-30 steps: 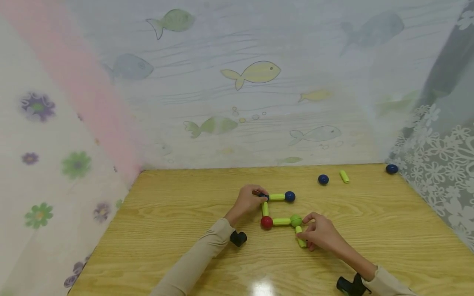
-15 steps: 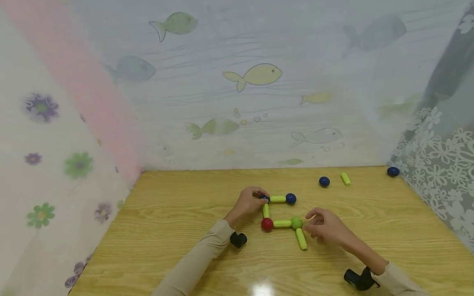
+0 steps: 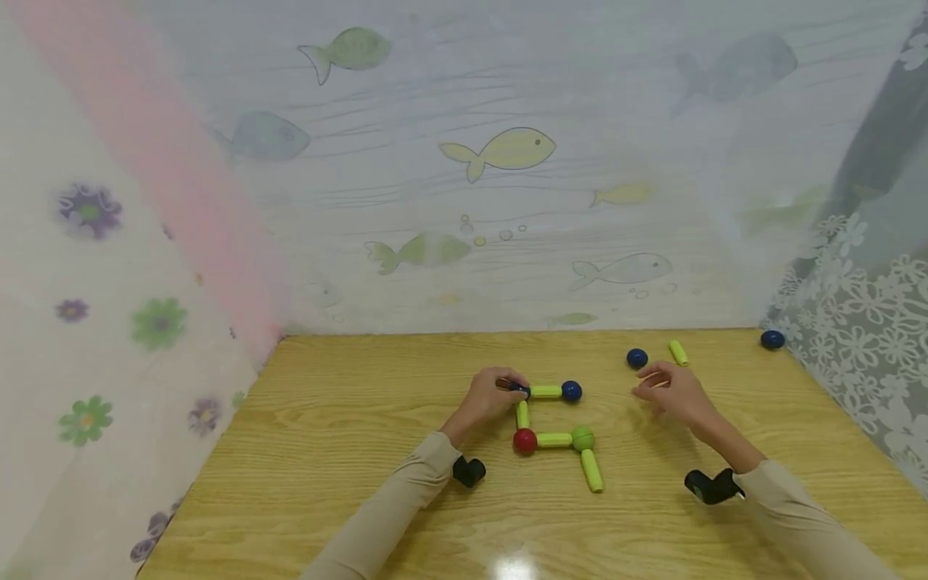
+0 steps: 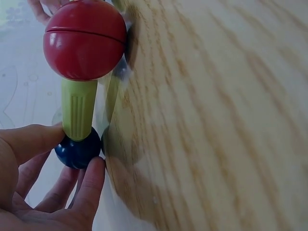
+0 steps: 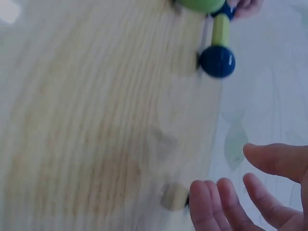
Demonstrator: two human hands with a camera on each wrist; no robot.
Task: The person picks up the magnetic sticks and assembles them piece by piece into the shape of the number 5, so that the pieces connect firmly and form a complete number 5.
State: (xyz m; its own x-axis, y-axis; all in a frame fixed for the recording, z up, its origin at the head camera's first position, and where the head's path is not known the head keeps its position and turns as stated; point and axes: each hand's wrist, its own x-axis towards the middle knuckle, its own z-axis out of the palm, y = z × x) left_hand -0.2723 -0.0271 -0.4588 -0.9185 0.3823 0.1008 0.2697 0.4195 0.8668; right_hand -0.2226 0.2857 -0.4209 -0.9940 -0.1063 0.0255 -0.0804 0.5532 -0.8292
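My left hand (image 3: 495,395) grips a dark blue ball (image 4: 79,151) between thumb and fingers at the upper left corner of a ball-and-rod figure. From that ball one yellow-green rod (image 3: 546,391) runs right to another blue ball (image 3: 572,391). A second rod (image 4: 78,108) joins it to a red ball (image 3: 525,441). A further rod (image 3: 554,440) links the red ball to a green ball (image 3: 583,439), from which a rod (image 3: 592,471) points toward the near side. My right hand (image 3: 674,395) holds nothing, fingers loosely bent, just on the near side of a loose blue ball (image 3: 637,358).
Behind the right hand lies a loose yellow-green rod (image 3: 677,353). Another blue ball (image 3: 772,340) sits at the table's far right corner. A fish-patterned cloth (image 3: 435,201) rises along the back edge of the wooden table (image 3: 326,451).
My right hand has left the rod at the green ball and moved back and right toward the loose pieces. The left hand keeps its hold on the blue corner ball.
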